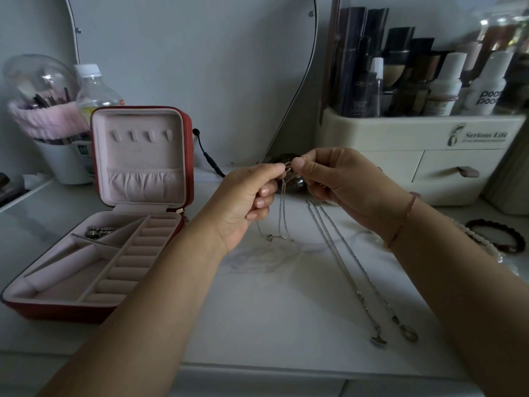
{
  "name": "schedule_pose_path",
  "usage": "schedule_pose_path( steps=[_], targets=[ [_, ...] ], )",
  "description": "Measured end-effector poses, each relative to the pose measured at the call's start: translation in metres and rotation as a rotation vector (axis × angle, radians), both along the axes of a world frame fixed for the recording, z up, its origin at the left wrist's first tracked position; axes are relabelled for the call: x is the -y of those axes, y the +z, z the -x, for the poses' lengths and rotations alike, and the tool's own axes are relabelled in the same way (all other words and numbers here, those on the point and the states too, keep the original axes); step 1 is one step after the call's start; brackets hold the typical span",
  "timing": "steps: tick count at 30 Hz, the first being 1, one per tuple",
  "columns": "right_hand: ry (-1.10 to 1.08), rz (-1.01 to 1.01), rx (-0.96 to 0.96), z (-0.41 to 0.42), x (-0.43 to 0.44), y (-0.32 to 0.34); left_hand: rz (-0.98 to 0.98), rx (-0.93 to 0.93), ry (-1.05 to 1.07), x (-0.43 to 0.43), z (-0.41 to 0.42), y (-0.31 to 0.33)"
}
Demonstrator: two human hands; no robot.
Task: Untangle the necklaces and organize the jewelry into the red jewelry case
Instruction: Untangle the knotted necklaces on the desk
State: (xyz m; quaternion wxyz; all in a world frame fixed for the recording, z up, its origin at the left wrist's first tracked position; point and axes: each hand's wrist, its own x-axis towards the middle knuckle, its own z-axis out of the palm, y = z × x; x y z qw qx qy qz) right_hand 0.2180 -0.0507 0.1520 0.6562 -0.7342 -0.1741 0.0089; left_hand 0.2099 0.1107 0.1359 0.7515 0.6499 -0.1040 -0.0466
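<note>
Desk (257, 325): white, marble-veined surface carrying everything here; its front edge runs along the bottom of the view.
Mirror (200, 67): leans behind the desk, its curved frame rising above the hands.
Organiser (400, 156): cream cosmetics box at the back right, two drawers below and bottles and tubes standing in its top.
Red jewelry case (187, 156): open at the left of the desk, lid upright with a gathered pocket and a row of small hooks; the pink tray has ring rolls and angled compartments, and a small heap of silver pieces (98, 232) lies in the far compartment.
Brush holder (48, 118): back left, pink-rimmed under a clear dome, with a plastic bottle (96, 90) just beside it.
Left hand (246, 202): raised above the desk, grip closed, thumb and forefinger pinching the thin necklace (282, 213).
Right hand (343, 184): level with the left, grip closed on the same chain at its top; a thin bracelet circles the wrist.
Thin necklace: hangs in fine strands between the two hands, well apart from the case; its small pendant touches the desk below the left hand.
Long necklaces (346, 270): two silver chains laid side by side on the desk under the right forearm, pendants nearest the viewer.
Bead bracelets (495, 236): a dark one and a pale one at the right edge.
</note>
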Motion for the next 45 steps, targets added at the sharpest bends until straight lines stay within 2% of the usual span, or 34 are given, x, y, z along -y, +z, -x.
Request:
schedule_pose_path(
  steps=[9,20,27,32,41,45],
  targets=[
    [0.022,-0.077,-0.067,0.001,0.002,0.002,0.002,0.022,-0.052,-0.003,-0.003,-0.005],
    [0.139,-0.185,-0.092,0.0,0.001,0.001,0.072,0.091,0.063,-0.002,-0.007,-0.006],
    [0.005,-0.01,-0.02,-0.001,0.0,0.0,0.126,0.065,0.071,0.0,-0.006,-0.003],
    [-0.066,-0.049,0.024,-0.002,0.003,0.0,0.042,-0.016,0.012,-0.002,-0.004,-0.002],
    [-0.031,-0.33,0.07,-0.005,0.013,0.005,-0.236,-0.059,0.025,-0.012,-0.004,-0.005],
    [-0.024,-0.339,0.072,-0.005,0.011,0.003,-0.22,-0.14,0.032,-0.01,-0.006,-0.007]
  ],
)
